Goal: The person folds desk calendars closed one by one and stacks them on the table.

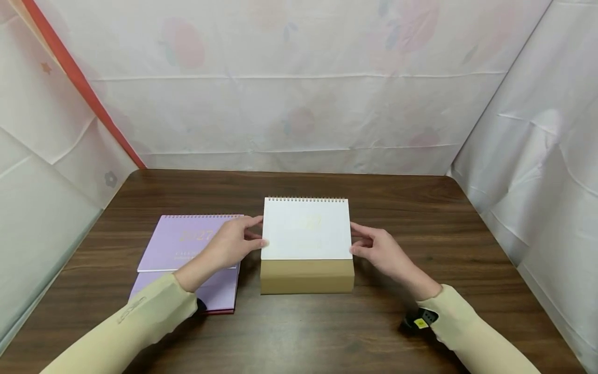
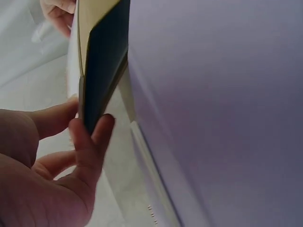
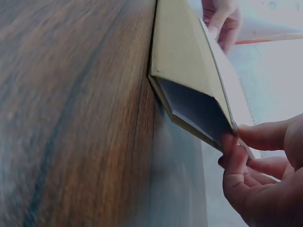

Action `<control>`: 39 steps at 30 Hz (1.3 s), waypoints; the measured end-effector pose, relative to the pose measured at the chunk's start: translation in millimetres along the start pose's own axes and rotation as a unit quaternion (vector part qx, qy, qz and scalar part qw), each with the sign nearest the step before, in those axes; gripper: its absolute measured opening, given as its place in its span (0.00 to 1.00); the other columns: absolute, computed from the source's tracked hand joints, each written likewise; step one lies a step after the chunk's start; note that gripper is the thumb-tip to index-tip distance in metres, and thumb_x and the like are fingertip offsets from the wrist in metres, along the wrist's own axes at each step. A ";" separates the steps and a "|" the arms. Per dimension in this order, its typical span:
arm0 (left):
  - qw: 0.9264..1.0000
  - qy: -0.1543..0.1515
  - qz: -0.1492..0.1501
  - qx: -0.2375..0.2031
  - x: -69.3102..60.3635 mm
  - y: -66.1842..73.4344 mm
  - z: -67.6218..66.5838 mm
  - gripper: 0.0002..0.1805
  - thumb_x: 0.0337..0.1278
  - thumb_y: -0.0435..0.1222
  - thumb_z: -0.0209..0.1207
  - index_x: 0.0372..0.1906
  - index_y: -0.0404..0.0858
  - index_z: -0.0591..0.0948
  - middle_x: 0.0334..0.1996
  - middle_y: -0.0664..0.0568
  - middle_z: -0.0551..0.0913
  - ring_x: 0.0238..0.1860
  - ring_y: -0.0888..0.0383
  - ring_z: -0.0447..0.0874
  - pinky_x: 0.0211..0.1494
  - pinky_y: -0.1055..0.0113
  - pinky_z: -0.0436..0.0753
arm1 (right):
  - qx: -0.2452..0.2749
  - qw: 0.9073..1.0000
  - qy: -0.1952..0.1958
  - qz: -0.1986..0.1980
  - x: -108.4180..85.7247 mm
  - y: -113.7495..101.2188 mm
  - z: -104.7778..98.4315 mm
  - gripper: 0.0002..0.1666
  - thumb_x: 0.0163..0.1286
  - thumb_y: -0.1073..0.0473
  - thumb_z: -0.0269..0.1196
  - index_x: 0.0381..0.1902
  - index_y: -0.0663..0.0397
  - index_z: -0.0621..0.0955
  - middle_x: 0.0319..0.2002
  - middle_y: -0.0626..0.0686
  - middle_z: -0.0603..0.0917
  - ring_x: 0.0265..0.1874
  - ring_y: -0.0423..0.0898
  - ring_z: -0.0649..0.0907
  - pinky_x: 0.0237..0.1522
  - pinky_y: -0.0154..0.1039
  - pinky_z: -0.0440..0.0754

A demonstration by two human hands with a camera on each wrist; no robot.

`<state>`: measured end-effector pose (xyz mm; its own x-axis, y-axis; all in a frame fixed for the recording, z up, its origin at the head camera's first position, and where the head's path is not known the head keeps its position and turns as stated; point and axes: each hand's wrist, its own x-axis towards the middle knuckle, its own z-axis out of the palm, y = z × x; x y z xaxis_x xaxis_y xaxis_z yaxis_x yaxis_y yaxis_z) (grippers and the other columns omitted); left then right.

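A desk calendar (image 1: 306, 236) with a white top sheet, a coil along its far edge and a tan folded stand (image 1: 307, 276) is held between both hands. My left hand (image 1: 231, 243) pinches its left side between thumb and fingers. On the opposite side my right hand (image 1: 384, 253) does the same. The stand's hollow, dark inside (image 3: 194, 106) shows in the right wrist view. Whether the stand touches the table is hard to tell. Left of it lies a purple calendar (image 1: 161, 246) marked 2027, partly covered by the left hand and forearm.
Everything is over a dark wood-grain table (image 1: 397, 202) with rounded far corners. Pale printed cloth (image 1: 299, 119) hangs behind it and along both sides. A red strip (image 1: 79, 78) runs down the left corner. Something dark red (image 1: 219, 311) peeks from under the purple calendar.
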<state>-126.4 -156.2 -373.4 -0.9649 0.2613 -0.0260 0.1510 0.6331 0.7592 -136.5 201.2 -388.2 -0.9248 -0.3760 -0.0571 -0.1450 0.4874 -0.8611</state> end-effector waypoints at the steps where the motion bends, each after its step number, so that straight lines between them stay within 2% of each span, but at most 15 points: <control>1: 1.000 -0.009 -0.006 -0.001 0.9 -1.1 1.0 0.36 0.59 0.36 0.68 0.70 0.28 0.69 0.65 0.33 0.72 0.46 0.51 0.87 0.38 0.64 0.82 | 0.003 1.000 -0.008 0.008 0.6 0.7 0.5 0.36 0.68 0.67 0.66 0.72 0.63 0.68 0.55 0.62 0.82 0.44 0.48 0.85 0.42 0.40 0.83; 3: 1.000 -0.024 -0.016 -0.001 3.0 -3.1 2.8 0.36 0.59 0.36 0.68 0.69 0.27 0.69 0.63 0.34 0.73 0.46 0.52 0.87 0.35 0.66 0.82 | 0.008 0.999 -0.020 0.025 2.2 3.2 1.7 0.36 0.68 0.66 0.66 0.72 0.64 0.68 0.51 0.61 0.84 0.43 0.48 0.85 0.41 0.41 0.82; 6: 0.999 -0.040 -0.020 -0.002 6.6 -6.3 5.6 0.37 0.58 0.36 0.69 0.68 0.23 0.69 0.54 0.39 0.78 0.42 0.53 0.85 0.32 0.65 0.81 | 0.016 0.998 -0.032 0.052 5.1 7.7 3.8 0.36 0.68 0.66 0.66 0.72 0.64 0.67 0.44 0.58 0.85 0.41 0.47 0.84 0.39 0.42 0.81; 10: 0.997 -0.064 -0.038 -0.028 12.1 -10.8 9.9 0.37 0.58 0.34 0.69 0.68 0.21 0.67 0.45 0.44 0.79 0.35 0.56 0.81 0.31 0.63 0.82 | 0.031 0.996 -0.048 0.072 8.8 11.7 5.9 0.36 0.69 0.67 0.64 0.73 0.64 0.66 0.48 0.59 0.83 0.42 0.47 0.82 0.39 0.42 0.80; 12: 0.994 -0.081 -0.057 -0.044 14.3 -12.2 11.4 0.38 0.59 0.32 0.68 0.69 0.21 0.65 0.43 0.44 0.78 0.32 0.56 0.79 0.31 0.63 0.82 | 0.036 0.995 -0.054 0.077 10.4 12.2 6.8 0.36 0.69 0.68 0.64 0.73 0.65 0.65 0.52 0.60 0.80 0.43 0.48 0.81 0.39 0.42 0.80; 15: 0.991 -0.099 -0.076 -0.051 16.2 -12.4 12.7 0.39 0.60 0.31 0.67 0.71 0.21 0.62 0.44 0.44 0.77 0.30 0.56 0.79 0.32 0.63 0.83 | 0.034 0.994 -0.059 0.084 12.0 12.0 7.2 0.36 0.69 0.68 0.63 0.73 0.66 0.65 0.53 0.61 0.78 0.43 0.48 0.80 0.38 0.42 0.79; 18: 0.990 -0.105 -0.084 -0.039 16.1 -10.1 12.4 0.39 0.60 0.31 0.67 0.71 0.21 0.63 0.43 0.45 0.77 0.27 0.55 0.80 0.31 0.63 0.82 | 0.029 0.994 -0.061 0.089 12.7 11.4 7.5 0.36 0.69 0.68 0.64 0.72 0.67 0.66 0.55 0.61 0.76 0.44 0.49 0.79 0.41 0.41 0.79; 24: 0.989 -0.115 -0.086 -0.025 13.1 -9.0 11.4 0.38 0.60 0.31 0.67 0.70 0.21 0.63 0.42 0.47 0.78 0.26 0.57 0.80 0.32 0.63 0.82 | 0.026 0.995 -0.063 0.076 12.8 12.1 8.0 0.34 0.68 0.69 0.64 0.70 0.68 0.68 0.62 0.64 0.72 0.48 0.50 0.80 0.46 0.40 0.79; 28: 0.989 -0.119 -0.083 -0.012 10.9 -8.2 9.3 0.38 0.60 0.32 0.67 0.71 0.23 0.64 0.46 0.46 0.79 0.28 0.57 0.81 0.34 0.62 0.83 | 0.007 0.996 -0.059 0.059 11.0 12.6 7.6 0.34 0.68 0.68 0.65 0.69 0.69 0.69 0.59 0.63 0.74 0.48 0.50 0.81 0.43 0.40 0.79; 30: 0.991 -0.119 -0.065 0.021 9.0 -6.3 7.3 0.35 0.61 0.34 0.67 0.69 0.26 0.68 0.47 0.47 0.80 0.32 0.57 0.81 0.37 0.62 0.82 | -0.023 0.997 -0.051 0.045 8.5 11.8 7.7 0.34 0.67 0.67 0.66 0.69 0.68 0.70 0.57 0.61 0.75 0.48 0.49 0.82 0.41 0.39 0.80; 33: 0.990 -0.115 -0.026 0.082 5.0 -1.8 4.5 0.29 0.61 0.37 0.67 0.64 0.31 0.75 0.47 0.49 0.82 0.36 0.59 0.80 0.39 0.62 0.80 | -0.096 0.995 -0.033 0.001 3.0 9.5 9.1 0.33 0.66 0.66 0.67 0.68 0.67 0.72 0.55 0.59 0.76 0.45 0.47 0.82 0.38 0.38 0.80; 35: 0.987 -0.107 0.008 0.121 0.7 1.4 3.6 0.24 0.62 0.39 0.67 0.60 0.32 0.79 0.47 0.49 0.83 0.39 0.61 0.80 0.42 0.62 0.79 | -0.148 0.988 -0.019 -0.033 -1.8 6.7 10.5 0.31 0.65 0.65 0.69 0.65 0.66 0.75 0.55 0.58 0.76 0.44 0.47 0.82 0.39 0.39 0.81; 37: 0.982 -0.102 0.045 0.151 -4.7 4.6 3.9 0.22 0.63 0.39 0.66 0.58 0.33 0.80 0.48 0.48 0.82 0.40 0.59 0.81 0.43 0.60 0.80 | -0.197 0.978 -0.009 -0.074 -7.2 3.7 11.8 0.29 0.65 0.64 0.70 0.62 0.65 0.78 0.54 0.57 0.77 0.46 0.48 0.82 0.42 0.42 0.81; 39: 0.974 -0.096 0.087 0.184 -10.9 7.3 5.0 0.22 0.64 0.40 0.65 0.58 0.33 0.81 0.52 0.46 0.81 0.45 0.55 0.82 0.48 0.57 0.81 | -0.239 0.965 -0.004 -0.104 -12.8 1.1 13.4 0.27 0.64 0.61 0.71 0.60 0.62 0.80 0.55 0.55 0.77 0.50 0.50 0.81 0.48 0.47 0.81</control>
<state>-113.7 -150.8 -370.8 -0.8657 0.4962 -0.0655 0.4086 0.7763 0.4800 -120.2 196.0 -395.2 -0.8559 -0.5098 0.0867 -0.4746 0.7079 -0.5231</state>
